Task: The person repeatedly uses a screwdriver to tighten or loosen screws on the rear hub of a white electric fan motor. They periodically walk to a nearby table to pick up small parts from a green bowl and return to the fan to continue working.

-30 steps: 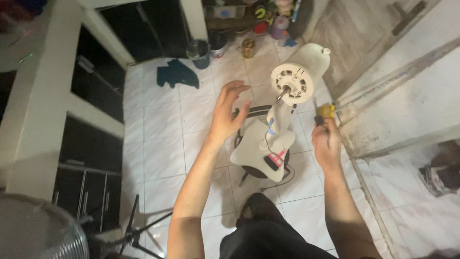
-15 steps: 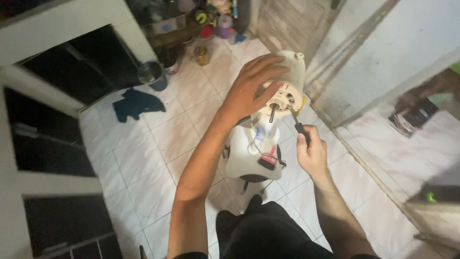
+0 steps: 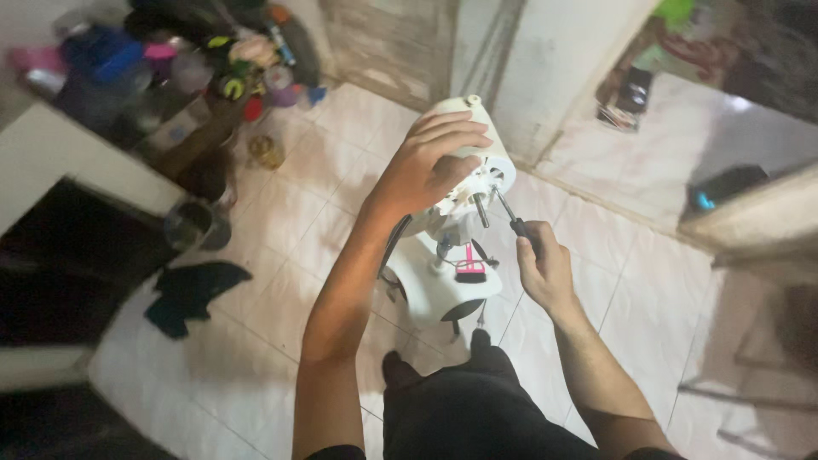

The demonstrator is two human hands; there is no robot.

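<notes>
Head view, looking down at a white tiled floor [image 3: 281,255]. Nearest: dark-clothed knee [image 3: 477,409]. Right hand [image 3: 544,271] closed round a dark-handled screwdriver [image 3: 511,217], tip angled up toward the motor face of a white fan body [image 3: 452,255]. Fan stands on the tiles just past the knee, base low, head tilted. Left hand [image 3: 430,166] spread over the fan head, fingers curled on its top. Hands apart, fan head between them. Bare tiles left of fan; dark cloth [image 3: 192,294] lies further left. Doorway sill [image 3: 596,213] runs close on the right. Far corner: clutter of small coloured items [image 3: 221,60].
</notes>
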